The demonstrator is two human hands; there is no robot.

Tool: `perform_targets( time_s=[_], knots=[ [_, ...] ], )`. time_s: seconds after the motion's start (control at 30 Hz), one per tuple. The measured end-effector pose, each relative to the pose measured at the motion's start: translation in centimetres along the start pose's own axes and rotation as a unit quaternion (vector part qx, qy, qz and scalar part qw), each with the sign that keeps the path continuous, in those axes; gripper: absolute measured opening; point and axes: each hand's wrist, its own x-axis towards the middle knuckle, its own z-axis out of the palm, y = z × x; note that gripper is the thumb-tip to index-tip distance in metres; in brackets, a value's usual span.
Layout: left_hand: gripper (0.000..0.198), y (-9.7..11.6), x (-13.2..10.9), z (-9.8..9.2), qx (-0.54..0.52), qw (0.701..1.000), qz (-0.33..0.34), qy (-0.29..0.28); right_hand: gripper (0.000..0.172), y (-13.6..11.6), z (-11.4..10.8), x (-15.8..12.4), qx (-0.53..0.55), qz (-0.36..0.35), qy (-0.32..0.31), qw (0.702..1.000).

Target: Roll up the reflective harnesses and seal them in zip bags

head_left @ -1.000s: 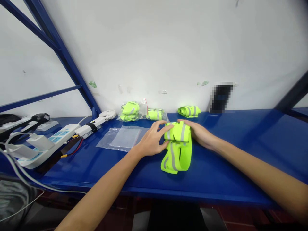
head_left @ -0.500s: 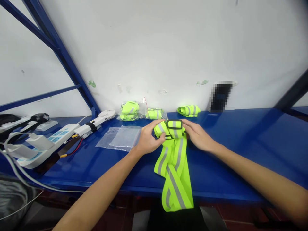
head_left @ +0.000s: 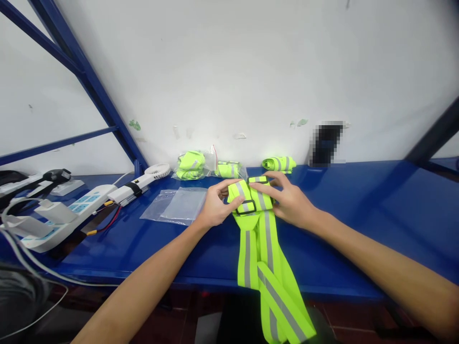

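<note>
A neon-yellow reflective strap with grey stripes and black buckles is between my hands, its upper part folded into a bundle. My left hand grips the bundle's left side, thumb on the front by the lower buckle. My right hand is closed round the right side, with fingers over the top near the upper buckle. Below the bundle, loose lengths of strap hang across the blue table's front edge, crossing each other. Some of my right fingers are hidden behind the bundle.
Along the wall lie two bagged yellow straps and an unbagged folded strap. Clear plastic bags lie left of my hands. Further left are a small white fan, a power strip and cables. A pixelated dark object leans at the wall.
The bundle has tilted, bringing the lower buckle into fuller view while the upper one tips back. My right fingers have moved over its top. The hanging strap ends have swung lower and right.
</note>
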Motion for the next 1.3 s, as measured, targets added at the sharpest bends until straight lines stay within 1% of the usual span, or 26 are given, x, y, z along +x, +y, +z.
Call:
perform_targets(
  time_s=[0.07, 0.27, 0.37, 0.43, 0.5, 0.53, 0.6, 0.67, 0.73, 0.83, 0.87, 0.9, 0.97, 1.03, 1.1, 1.13, 1.2, 1.3],
  knots=[
    [0.052, 0.1, 0.0, 0.0, -0.003, 1.0, -0.003, -0.007, 0.077, 0.2, -0.1, -0.1, -0.01, -0.003, -0.001, 1.0],
    [0.048, -0.2, -0.1, -0.4, 0.01, 1.0, 0.019, -0.015, 0.076, 0.4, -0.3, -0.2, 0.015, -0.013, -0.05, 0.999],
    [0.043, -0.1, -0.1, -0.8, 0.033, 0.998, 0.039, -0.035, 0.064, 0.3, -0.1, -0.3, 0.04, -0.018, -0.04, 0.998],
    [0.041, 0.1, 0.0, -1.0, 0.055, 0.995, 0.038, -0.074, 0.053, 0.1, 0.0, -0.4, 0.072, -0.016, -0.03, 0.997],
    [0.045, 0.3, 0.1, -1.1, 0.076, 0.99, 0.023, -0.113, 0.046, -0.2, 0.0, -0.3, 0.129, 0.003, -0.035, 0.991],
    [0.048, 0.4, 0.2, -1.0, 0.088, 0.988, 0.017, -0.124, 0.042, -0.4, 0.0, -0.2, 0.167, 0.027, -0.039, 0.985],
    [0.052, 0.4, 0.2, -0.9, 0.114, 0.986, 0.013, -0.117, 0.034, -0.7, -0.2, 0.1, 0.249, 0.109, -0.039, 0.962],
    [0.05, 0.3, 0.3, -0.8, 0.136, 0.986, 0.034, -0.093, 0.032, -0.8, -0.3, 0.4, 0.321, 0.216, -0.025, 0.922],
    [0.05, 0.1, 0.2, -0.9, 0.16, 0.981, 0.072, -0.08, 0.035, -0.8, -0.2, 0.6, 0.364, 0.311, -0.005, 0.878],
    [0.074, 0.0, 0.2, -1.0, 0.24, 0.956, 0.142, -0.088, 0.042, -0.9, 0.2, 0.9, 0.413, 0.413, 0.005, 0.812],
    [0.078, 0.0, 0.2, -1.0, 0.271, 0.945, 0.16, -0.086, 0.041, -0.9, 0.4, 1.0, 0.433, 0.436, 0.006, 0.789],
    [0.076, 0.1, 0.2, -1.0, 0.298, 0.935, 0.176, -0.083, 0.039, -1.0, 0.5, 1.0, 0.454, 0.451, 0.007, 0.768],
    [0.062, 0.1, 0.2, -1.0, 0.337, 0.917, 0.196, -0.079, 0.038, -1.2, 0.7, 1.1, 0.495, 0.457, 0.013, 0.739],
    [0.05, 0.2, 0.2, -1.0, 0.357, 0.907, 0.207, -0.087, 0.048, -1.3, 0.6, 1.2, 0.526, 0.449, 0.017, 0.722],
    [0.051, 0.2, 0.2, -1.0, 0.368, 0.901, 0.208, -0.102, 0.058, -1.5, 0.5, 1.3, 0.546, 0.446, 0.014, 0.709],
    [0.054, 0.2, 0.2, -1.0, 0.371, 0.899, 0.208, -0.107, 0.059, -1.5, 0.5, 1.3, 0.551, 0.446, 0.01, 0.705],
    [0.056, 0.3, 0.2, -1.1, 0.374, 0.897, 0.207, -0.113, 0.056, -1.5, 0.5, 1.2, 0.557, 0.437, -0.005, 0.706],
    [0.043, 0.4, 0.3, -1.1, 0.346, 0.911, 0.204, -0.093, 0.05, -1.2, 0.7, 1.0, 0.565, 0.397, -0.041, 0.722]
  ],
)
